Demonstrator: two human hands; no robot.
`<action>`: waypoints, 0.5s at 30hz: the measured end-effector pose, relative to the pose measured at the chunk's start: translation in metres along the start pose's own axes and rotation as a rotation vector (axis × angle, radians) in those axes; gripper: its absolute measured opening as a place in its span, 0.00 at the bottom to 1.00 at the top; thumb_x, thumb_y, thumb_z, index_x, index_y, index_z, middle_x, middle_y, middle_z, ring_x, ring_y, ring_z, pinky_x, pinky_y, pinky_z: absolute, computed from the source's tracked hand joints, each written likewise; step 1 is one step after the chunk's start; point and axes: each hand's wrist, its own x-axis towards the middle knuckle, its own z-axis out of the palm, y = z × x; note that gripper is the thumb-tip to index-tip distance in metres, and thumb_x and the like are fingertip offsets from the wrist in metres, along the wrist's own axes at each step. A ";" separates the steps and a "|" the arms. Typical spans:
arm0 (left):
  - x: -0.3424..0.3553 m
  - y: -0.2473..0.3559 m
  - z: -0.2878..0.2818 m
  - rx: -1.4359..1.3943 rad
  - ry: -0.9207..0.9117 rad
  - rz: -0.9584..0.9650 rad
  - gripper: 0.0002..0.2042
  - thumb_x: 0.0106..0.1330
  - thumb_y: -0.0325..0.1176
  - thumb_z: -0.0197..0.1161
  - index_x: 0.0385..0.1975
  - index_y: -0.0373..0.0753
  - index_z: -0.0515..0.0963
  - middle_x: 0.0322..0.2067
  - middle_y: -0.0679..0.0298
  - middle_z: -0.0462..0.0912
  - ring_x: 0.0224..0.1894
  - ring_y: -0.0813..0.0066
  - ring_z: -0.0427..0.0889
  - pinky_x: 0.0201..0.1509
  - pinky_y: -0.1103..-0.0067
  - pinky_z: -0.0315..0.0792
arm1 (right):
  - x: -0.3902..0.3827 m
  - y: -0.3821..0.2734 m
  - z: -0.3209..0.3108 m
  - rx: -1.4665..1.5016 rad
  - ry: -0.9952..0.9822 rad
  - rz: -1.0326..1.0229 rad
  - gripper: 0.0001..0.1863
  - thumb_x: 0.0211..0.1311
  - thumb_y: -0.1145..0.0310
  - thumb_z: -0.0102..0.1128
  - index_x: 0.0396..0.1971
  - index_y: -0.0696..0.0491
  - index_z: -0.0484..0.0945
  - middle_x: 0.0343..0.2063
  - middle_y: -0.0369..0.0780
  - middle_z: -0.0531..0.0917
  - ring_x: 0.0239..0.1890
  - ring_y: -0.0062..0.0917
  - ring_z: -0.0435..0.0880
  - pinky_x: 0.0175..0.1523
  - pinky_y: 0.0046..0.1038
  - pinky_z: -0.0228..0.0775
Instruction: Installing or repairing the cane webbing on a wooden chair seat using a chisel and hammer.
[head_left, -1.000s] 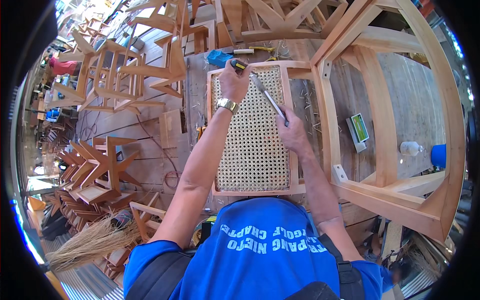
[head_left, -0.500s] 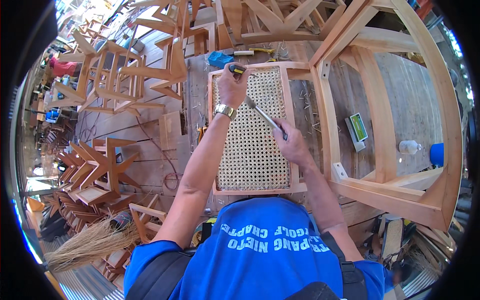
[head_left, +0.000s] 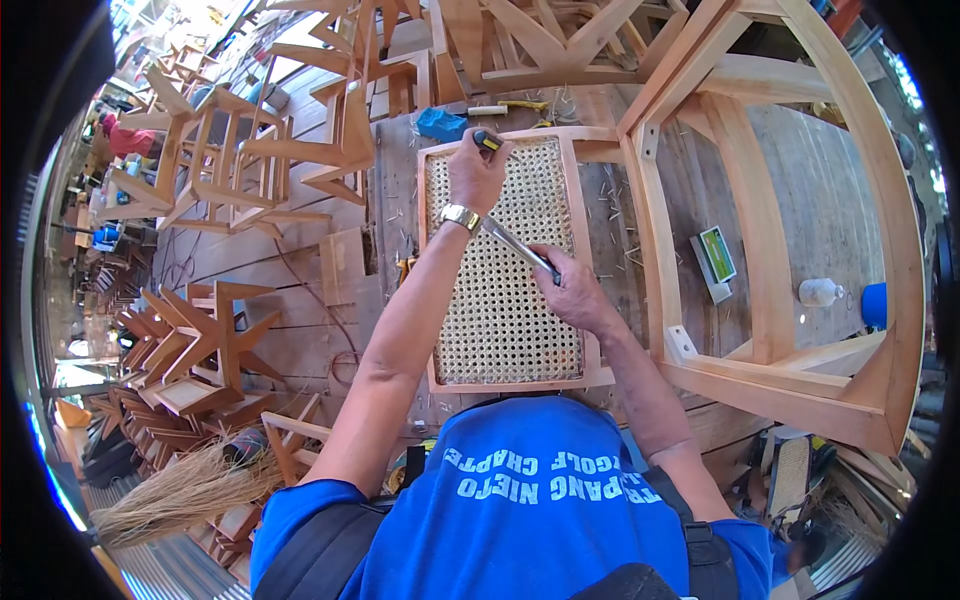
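Note:
A woven cane panel (head_left: 500, 330) in a wooden frame (head_left: 574, 195) lies flat on the work surface before me. Over its far left part, my left hand (head_left: 476, 178) is closed around a tool with a black and yellow handle (head_left: 487, 140); the tool's working end is hidden below the fist. My right hand (head_left: 574, 290) grips a hammer (head_left: 515, 242) by the dark end of its metal shaft. The shaft slants across the cane toward my left wrist, which hides the hammer's head.
A large wooden chair frame (head_left: 655, 270) stands at the right, near a green and white box (head_left: 714, 262), a white bottle (head_left: 820, 292) and a blue container (head_left: 874, 306). A blue bundle (head_left: 441, 123) lies beyond the panel. Stacked chair parts (head_left: 205, 345) and loose fibre strands (head_left: 185, 495) fill the left.
My left hand has shifted slightly to the right with its tool. The right hand has drawn a little left, and the hammer's head has passed out of sight behind my left wrist.

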 end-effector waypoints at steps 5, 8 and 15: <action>0.001 0.014 -0.002 0.125 -0.029 -0.030 0.14 0.61 0.36 0.72 0.39 0.38 0.75 0.26 0.58 0.84 0.27 0.64 0.84 0.34 0.72 0.76 | 0.009 0.007 -0.008 -0.009 -0.049 0.015 0.18 0.69 0.70 0.53 0.55 0.60 0.75 0.28 0.42 0.82 0.28 0.23 0.79 0.36 0.29 0.73; -0.004 0.012 -0.002 0.104 -0.027 -0.002 0.14 0.61 0.36 0.72 0.39 0.37 0.75 0.26 0.57 0.84 0.28 0.61 0.84 0.34 0.70 0.77 | 0.011 0.007 -0.014 -0.026 -0.062 0.059 0.18 0.70 0.71 0.53 0.57 0.60 0.74 0.32 0.40 0.82 0.32 0.19 0.78 0.39 0.25 0.72; 0.002 0.015 0.002 0.046 -0.014 0.016 0.15 0.60 0.37 0.72 0.39 0.37 0.75 0.25 0.57 0.84 0.27 0.61 0.85 0.33 0.70 0.76 | 0.009 0.002 -0.013 -0.056 -0.069 0.031 0.19 0.70 0.71 0.54 0.58 0.60 0.74 0.35 0.42 0.83 0.34 0.22 0.80 0.42 0.27 0.73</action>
